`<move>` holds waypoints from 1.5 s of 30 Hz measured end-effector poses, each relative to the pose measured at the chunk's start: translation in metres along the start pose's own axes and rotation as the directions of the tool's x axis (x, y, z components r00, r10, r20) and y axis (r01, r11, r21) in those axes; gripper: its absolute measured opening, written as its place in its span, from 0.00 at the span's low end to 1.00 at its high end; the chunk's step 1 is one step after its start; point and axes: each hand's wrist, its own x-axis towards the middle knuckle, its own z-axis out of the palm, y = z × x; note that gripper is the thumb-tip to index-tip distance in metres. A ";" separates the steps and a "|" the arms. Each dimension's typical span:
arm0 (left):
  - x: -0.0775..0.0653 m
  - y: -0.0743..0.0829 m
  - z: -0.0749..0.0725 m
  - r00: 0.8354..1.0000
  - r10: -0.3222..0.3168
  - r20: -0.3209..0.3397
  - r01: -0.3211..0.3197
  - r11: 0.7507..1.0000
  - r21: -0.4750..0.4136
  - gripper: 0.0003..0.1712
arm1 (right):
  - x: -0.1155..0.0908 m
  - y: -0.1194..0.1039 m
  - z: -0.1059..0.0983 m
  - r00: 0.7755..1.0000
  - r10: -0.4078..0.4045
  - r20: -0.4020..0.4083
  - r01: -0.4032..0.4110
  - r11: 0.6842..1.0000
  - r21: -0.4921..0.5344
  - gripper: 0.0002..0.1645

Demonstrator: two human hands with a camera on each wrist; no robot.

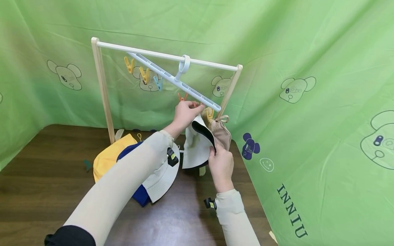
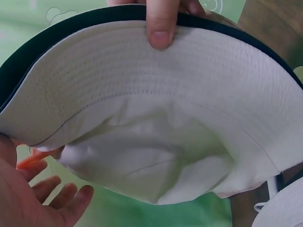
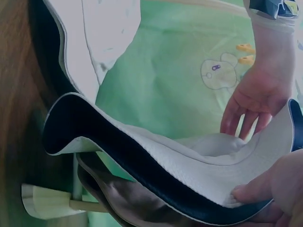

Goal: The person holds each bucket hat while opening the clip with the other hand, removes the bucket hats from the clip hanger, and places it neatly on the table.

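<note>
A white bucket hat (image 1: pixel 194 148) with a dark navy second side hangs below the right end of the pale blue clip hanger (image 1: pixel 167 76). My right hand (image 1: pixel 221 167) pinches its brim, thumb on the white side, as the left wrist view shows. At the hat's upper edge, my left hand (image 1: pixel 184 114) pinches an orange clothespin (image 2: pixel 35 158), the other fingers spread loosely. Just behind the white hat, a beige hat (image 1: pixel 222 133) with a tie hangs under a yellow clothespin (image 1: pixel 210 113). Another orange clothespin (image 1: pixel 182 97) hangs right above my left hand.
The hanger hooks over the white rod (image 1: pixel 138 51) of a wooden rack, slanting down to the right. Two yellow clips (image 1: pixel 144 75) and a blue clip (image 1: pixel 158 83) hang on its left half. A yellow hat (image 1: pixel 106 157) and a white-and-blue hat (image 1: pixel 164 179) lie on the table (image 1: pixel 40 177).
</note>
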 end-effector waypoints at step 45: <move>0.005 -0.004 0.008 0.998 -0.042 0.044 0.049 0.984 -0.173 0.14 | -0.001 0.019 -0.007 0.986 -0.164 -0.042 0.160 0.984 -0.081 0.03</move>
